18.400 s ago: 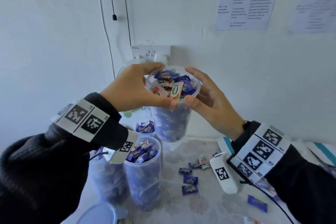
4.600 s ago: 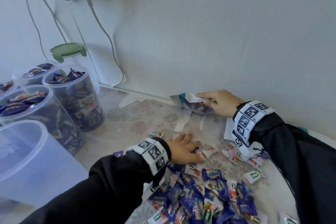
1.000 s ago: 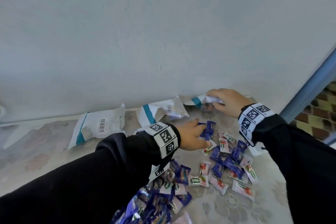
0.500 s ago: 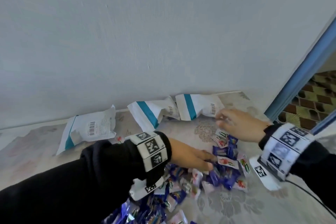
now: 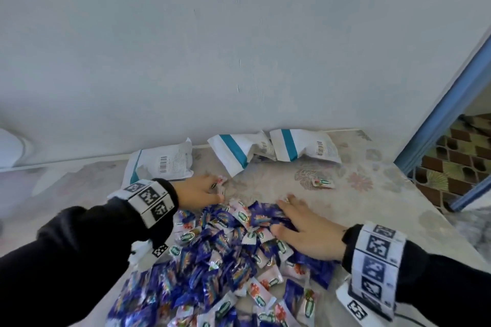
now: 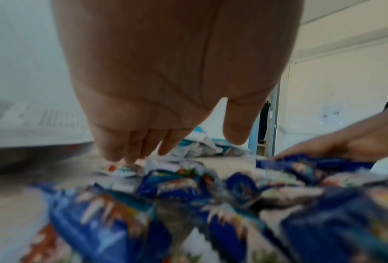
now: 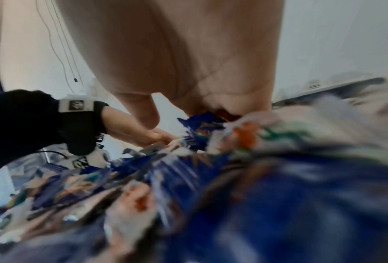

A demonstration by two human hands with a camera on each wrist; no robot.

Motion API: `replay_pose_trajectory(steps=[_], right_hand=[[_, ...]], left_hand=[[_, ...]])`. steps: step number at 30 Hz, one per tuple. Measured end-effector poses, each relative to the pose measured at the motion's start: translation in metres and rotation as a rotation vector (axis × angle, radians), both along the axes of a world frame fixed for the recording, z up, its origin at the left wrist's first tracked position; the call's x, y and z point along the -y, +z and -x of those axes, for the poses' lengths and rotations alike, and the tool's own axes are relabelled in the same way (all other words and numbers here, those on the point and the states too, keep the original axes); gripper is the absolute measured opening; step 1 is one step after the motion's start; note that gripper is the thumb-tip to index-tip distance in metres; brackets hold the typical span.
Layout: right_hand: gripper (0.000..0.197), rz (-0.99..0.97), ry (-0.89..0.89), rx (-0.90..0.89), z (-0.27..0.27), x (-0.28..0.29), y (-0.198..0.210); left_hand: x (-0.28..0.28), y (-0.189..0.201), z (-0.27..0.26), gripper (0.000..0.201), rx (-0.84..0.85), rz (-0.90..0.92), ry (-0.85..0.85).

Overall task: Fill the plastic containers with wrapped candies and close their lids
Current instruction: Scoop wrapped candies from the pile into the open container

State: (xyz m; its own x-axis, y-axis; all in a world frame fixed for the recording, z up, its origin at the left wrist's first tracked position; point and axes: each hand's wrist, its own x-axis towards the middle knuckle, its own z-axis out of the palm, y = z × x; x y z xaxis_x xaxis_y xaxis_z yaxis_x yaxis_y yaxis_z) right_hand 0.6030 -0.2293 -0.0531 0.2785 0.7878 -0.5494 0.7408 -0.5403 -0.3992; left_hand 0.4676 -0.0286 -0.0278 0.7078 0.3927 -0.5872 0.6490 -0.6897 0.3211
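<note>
A heap of wrapped candies (image 5: 225, 255), mostly dark blue with some white wrappers mixed in, lies spread on the flower-patterned counter (image 5: 372, 194) between and under both hands. The left hand (image 5: 198, 191) reaches over the far left edge of the heap; in the left wrist view its fingers (image 6: 130, 142) point down, close together and fairly straight, with the tips touching a white candy at the heap's rim and the thumb held apart. It grips nothing that can be made out. The right hand (image 5: 309, 231) lies palm down on the right side of the heap, fingers spread and laid flat over the blue wrappers, the thumb resting among them. The right wrist view is blurred, yet it shows candies pressed up against the palm (image 7: 188, 62) and no curl of the fingers round any of them.

1 white candy (image 5: 322, 182) lies alone on the counter, beyond the right hand and apart from the heap. Past both hands, against the pale wall (image 5: 239, 48), 3 white packets with teal stripes rest on the counter: 1 packet (image 5: 162, 164) just beyond the left hand and 2 packets (image 5: 271, 147) side by side, touching, further along beyond the gap between the hands. Both wrists wear bands with black-and-white square markers over black sleeves (image 5: 66, 260). A blue door frame (image 5: 441, 114) stands to the right of the right hand.
</note>
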Motion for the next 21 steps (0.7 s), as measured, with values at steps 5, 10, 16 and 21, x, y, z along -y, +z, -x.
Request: replay_pose_trajectory(steps=[5,10,16,21], right_hand=[[0.065,-0.146,-0.032,0.029,0.015,-0.013,0.009],[0.060,-0.200,-0.279,0.178,-0.040,-0.015,-0.007],[0.073,-0.052,-0.107,0.052,-0.017,-0.011,-0.008],[0.098,-0.082,0.213,0.071,0.039,-0.017,-0.001]], left_hand=[[0.011,-0.017,-0.006,0.078,-0.055,-0.095,-0.045],[0.028,-0.005,0.016,0.063,-0.084,0.099,-0.123],[0.044,0.006,0.065,0.071,0.062,0.036,-0.030],[0.053,-0.012,0.096,0.105,-0.101,0.038,0.042]])
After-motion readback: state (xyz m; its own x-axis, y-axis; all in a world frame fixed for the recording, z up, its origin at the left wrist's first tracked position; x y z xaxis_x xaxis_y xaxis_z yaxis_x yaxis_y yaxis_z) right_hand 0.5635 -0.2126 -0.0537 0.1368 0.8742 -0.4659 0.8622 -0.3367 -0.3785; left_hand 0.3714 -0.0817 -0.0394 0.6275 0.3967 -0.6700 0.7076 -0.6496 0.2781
